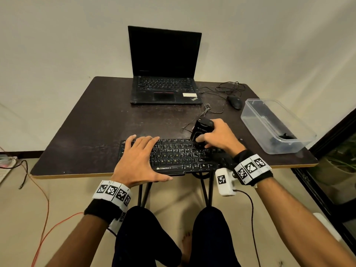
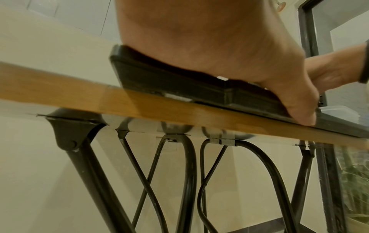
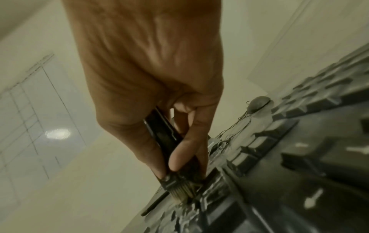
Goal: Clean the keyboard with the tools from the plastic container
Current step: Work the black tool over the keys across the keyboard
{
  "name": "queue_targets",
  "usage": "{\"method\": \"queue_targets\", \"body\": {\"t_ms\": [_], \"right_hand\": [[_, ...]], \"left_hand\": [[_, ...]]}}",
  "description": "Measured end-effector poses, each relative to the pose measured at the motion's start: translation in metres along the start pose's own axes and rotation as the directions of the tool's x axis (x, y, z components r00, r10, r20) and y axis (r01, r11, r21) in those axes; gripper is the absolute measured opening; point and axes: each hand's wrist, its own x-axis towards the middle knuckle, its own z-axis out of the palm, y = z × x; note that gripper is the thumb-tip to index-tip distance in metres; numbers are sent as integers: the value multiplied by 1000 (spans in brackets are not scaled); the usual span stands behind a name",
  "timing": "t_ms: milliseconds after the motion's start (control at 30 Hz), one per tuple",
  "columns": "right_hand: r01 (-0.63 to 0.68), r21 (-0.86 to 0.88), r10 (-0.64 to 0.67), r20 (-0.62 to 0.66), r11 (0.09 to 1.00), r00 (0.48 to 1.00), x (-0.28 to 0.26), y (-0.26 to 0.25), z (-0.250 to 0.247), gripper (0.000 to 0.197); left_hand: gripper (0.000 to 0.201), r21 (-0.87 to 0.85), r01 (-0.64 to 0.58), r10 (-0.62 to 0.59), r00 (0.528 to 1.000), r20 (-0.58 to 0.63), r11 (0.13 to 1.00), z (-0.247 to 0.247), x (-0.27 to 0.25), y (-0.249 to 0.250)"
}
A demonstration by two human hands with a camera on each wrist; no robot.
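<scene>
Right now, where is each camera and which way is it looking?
Head: on the head, looking down at the dark table; both arms, knees show.
Left wrist: below the table edge, looking up; left hand flat on the black keyboard.
Right wrist: looks along the right hand gripping a black brush.
All share the keyboard.

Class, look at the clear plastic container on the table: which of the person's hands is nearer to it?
Right. The right hand, gripping the brush, is beside the plastic container; the left hand rests on the keyboard's far end.

The keyboard [image 1: 173, 155] reads "ZEBRONICS"; the laptop [image 1: 165, 74] seemingly reads "ThinkPad".
</scene>
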Motion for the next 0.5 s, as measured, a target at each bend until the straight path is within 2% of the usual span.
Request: {"method": "queue_targets", "body": {"t_ms": [100, 233, 367, 467, 500], "right_hand": [[-20, 2, 20, -104, 1000, 994, 0, 4, -1, 18], [-10, 18, 9, 37, 1000, 999, -2, 1, -1, 33], [9, -19, -10, -54, 1000, 999, -2, 0, 0, 21], [16, 23, -18, 65, 1000, 998, -4, -3, 5, 38], [3, 34, -5, 65, 999, 998, -2, -3, 4, 38]], "left_hand": [[136, 1, 1, -1, 1000, 5, 1000, 0, 0, 1], [135, -2, 0, 0, 1000, 2, 1000, 0, 0, 1], [135, -1, 1, -1, 1000, 4, 1000, 0, 0, 1], [135, -2, 1, -1, 1000, 1, 1000, 0, -1, 0], [135, -3, 2, -2, 1000, 0, 1000, 0, -1, 0]]}}
